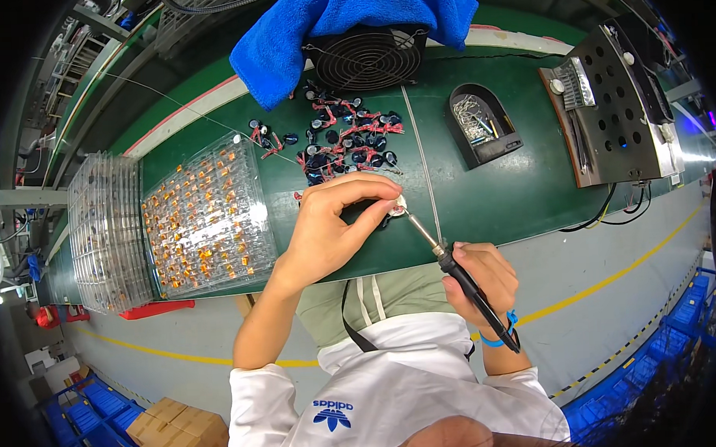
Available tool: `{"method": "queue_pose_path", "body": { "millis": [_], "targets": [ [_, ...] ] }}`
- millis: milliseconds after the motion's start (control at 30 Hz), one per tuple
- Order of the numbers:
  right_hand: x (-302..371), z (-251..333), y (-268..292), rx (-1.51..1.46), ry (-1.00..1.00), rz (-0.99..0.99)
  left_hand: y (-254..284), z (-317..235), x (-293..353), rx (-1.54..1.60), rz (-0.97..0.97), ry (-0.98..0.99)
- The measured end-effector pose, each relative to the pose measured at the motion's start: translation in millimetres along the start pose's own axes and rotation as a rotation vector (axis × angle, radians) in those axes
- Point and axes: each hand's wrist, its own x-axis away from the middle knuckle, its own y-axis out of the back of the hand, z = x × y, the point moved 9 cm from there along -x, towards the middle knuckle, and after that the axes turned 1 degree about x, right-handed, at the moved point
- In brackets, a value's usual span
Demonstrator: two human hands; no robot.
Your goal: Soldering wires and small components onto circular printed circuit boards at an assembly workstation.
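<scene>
My left hand (326,224) is closed in a pinch, thumb and forefinger on a small round whitish component (398,206) just above the green bench. My right hand (486,277) wraps round the black handle of a soldering iron (472,290). The iron's metal tip points up and left and reaches the component's edge; whether it touches is too small to tell. Beyond my left hand lies a loose pile of small dark round parts with red wires (343,137). Dark parts under my left fingers are mostly hidden.
Clear plastic trays with orange pieces (208,221) lie left, beside a stack of similar trays (106,232). A black fan (368,59) under a blue towel (269,57) stands at the back. Right are a black bin of thin metal pieces (493,149) and a perforated metal box (614,108).
</scene>
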Motion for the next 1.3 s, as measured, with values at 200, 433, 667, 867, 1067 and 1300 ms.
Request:
{"method": "queue_pose_path", "body": {
  "millis": [200, 433, 667, 867, 1067, 1300],
  "targets": [
    [-1.9, 0.9, -0.3, 0.012, 0.001, 0.008, -0.5, 0.4, -0.4, -0.002, 0.003, -0.012],
    [-1.7, 1.2, 3.5, 0.004, 0.011, -0.009, -0.9, 3.3, 0.3, 0.012, 0.0, -0.001],
    [0.1, 1.3, 7.1, -0.003, 0.002, -0.021, -0.6, -2.7, 2.3, -0.066, -0.035, -0.065],
    [-0.6, -0.1, 6.7, -0.008, 0.0, -0.025, -2.5, 0.2, 3.2, -0.011, -0.071, -0.07],
    [-2.5, 0.2, 3.1, -0.01, 0.031, -0.015, 0.1, -4.3, 0.6, -0.045, -0.066, -0.092],
    [-2.6, 0.3, 2.8, -0.017, 0.019, 0.019, -1.1, -6.9, 0.6, -0.064, -0.071, -0.116]
  ]
}}
